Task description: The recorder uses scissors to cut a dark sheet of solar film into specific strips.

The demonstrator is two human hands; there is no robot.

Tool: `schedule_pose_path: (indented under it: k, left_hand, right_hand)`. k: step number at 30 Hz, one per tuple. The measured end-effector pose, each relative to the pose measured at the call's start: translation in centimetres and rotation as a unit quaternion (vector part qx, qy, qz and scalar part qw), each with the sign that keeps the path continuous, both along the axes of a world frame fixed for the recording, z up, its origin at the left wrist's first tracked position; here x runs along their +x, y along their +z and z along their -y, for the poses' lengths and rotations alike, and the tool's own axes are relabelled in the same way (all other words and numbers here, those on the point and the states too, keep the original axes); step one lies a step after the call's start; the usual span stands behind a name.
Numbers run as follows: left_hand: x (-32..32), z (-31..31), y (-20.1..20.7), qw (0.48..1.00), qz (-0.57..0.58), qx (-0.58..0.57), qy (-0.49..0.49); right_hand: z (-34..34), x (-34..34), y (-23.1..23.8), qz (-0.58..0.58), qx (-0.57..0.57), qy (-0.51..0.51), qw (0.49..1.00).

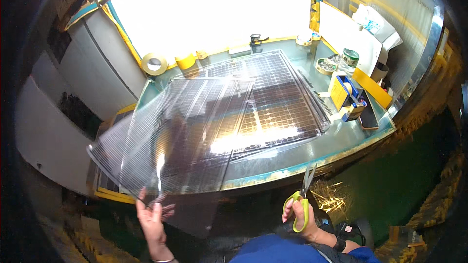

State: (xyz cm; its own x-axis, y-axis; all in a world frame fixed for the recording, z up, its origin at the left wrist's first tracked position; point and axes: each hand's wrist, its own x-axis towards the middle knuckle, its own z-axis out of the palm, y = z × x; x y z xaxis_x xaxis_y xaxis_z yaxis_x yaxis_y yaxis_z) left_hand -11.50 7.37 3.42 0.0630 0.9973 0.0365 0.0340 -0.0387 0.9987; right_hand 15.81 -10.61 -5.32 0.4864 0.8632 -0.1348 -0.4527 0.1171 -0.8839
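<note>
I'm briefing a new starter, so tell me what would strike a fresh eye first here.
Probably the white glare at the top, beyond the table. Next, the large see-through sheet over the table's left side, its near side held by the left hand. Then the lime-green scissors in the right hand, blades pointing up, lower right of centre.
</note>
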Motion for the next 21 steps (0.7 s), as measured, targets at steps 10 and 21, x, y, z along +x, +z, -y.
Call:
schedule_pose_path:
  k: [10,21]
  left_hand:
    - [-11.0,-12.4,0.3,0.999,-0.023,-0.043,-0.022]
    - [-1.7,-7.3,2.7,0.864,-0.336,0.371,0.049]
  right_hand:
    - [-0.9,3.4,2.7,0.042,-0.038,-0.160,0.985]
    - [-3.6,0.8,2.5,0.073,-0.033,-0.086,0.993]
